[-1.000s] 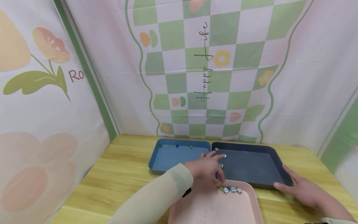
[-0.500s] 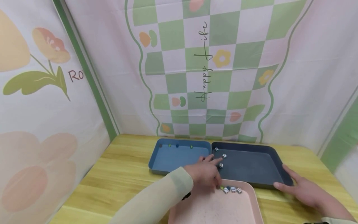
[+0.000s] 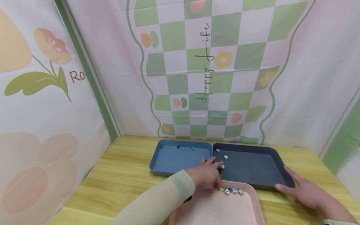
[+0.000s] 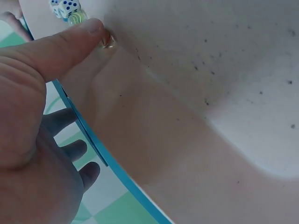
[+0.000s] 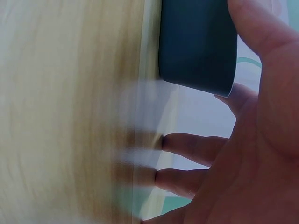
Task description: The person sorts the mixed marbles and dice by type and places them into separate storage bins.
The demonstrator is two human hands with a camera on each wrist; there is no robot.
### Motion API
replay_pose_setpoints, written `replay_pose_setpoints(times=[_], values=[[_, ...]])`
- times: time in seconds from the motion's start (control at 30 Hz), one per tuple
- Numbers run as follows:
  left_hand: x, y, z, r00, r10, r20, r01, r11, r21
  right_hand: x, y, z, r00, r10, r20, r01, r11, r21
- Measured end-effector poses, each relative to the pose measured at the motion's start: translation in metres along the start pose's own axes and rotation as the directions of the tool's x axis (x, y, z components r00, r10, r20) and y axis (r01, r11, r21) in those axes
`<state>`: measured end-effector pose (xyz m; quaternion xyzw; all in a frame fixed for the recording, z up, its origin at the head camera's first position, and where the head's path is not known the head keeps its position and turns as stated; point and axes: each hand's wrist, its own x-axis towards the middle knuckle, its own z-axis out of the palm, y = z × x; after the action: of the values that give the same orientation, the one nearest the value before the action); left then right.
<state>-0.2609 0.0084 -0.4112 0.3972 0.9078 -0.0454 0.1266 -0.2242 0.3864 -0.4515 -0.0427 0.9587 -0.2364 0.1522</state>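
My left hand [image 3: 206, 176] is at the far edge of the pink tray [image 3: 213, 211]. Its thumb presses against a small clear, amber-tinted glass marble [image 4: 108, 41]; the index finger is hidden behind the thumb, and the other fingers spread past the rim. Beside the thumb are a green striped marble [image 4: 77, 17], a dark blue marble [image 3: 230, 189] and several white dice [image 3: 234, 191]. My right hand [image 3: 309, 192] rests at the near right corner of the dark tray [image 3: 253, 168], thumb and index finger straight against its sides, other fingers loosely extended.
Three white dice, one of them a die [image 3: 226, 157] near the middle, lie at the left of the dark tray. A blue tray [image 3: 180, 162] beside it holds several small marbles along its back, including a green one [image 3: 192, 148]. Wooden table [image 3: 112, 184]; patterned curtain [image 3: 197, 68] behind.
My left hand has come down from above the marbles to the clear one and shifted slightly left, the thumb now at it. The right hand and the trays have stayed in place.
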Motion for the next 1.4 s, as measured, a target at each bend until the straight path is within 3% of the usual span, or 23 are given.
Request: replay_pose_setpoints(times=[0.23,0.47,1.0,1.4], values=[[0.0,-0.004,0.002,1.0,0.028,0.008,-0.028,0.999,0.023,-0.003,-0.002,0.002,1.0,-0.02,-0.019,0.019,1.0,-0.009],[-0.002,-0.012,0.002,0.999,0.015,0.051,-0.015,1.0,0.007,0.0,0.0,0.0,1.0,-0.007,-0.01,0.007,1.0,-0.005],[-0.005,-0.008,0.001,1.0,0.026,0.001,-0.026,0.996,0.088,-0.004,-0.006,-0.001,1.0,-0.016,-0.013,0.015,1.0,-0.017],[-0.003,-0.011,0.005,1.0,0.023,0.013,-0.023,0.999,0.028,0.002,0.001,0.0,1.0,-0.004,-0.003,0.004,1.0,-0.002]])
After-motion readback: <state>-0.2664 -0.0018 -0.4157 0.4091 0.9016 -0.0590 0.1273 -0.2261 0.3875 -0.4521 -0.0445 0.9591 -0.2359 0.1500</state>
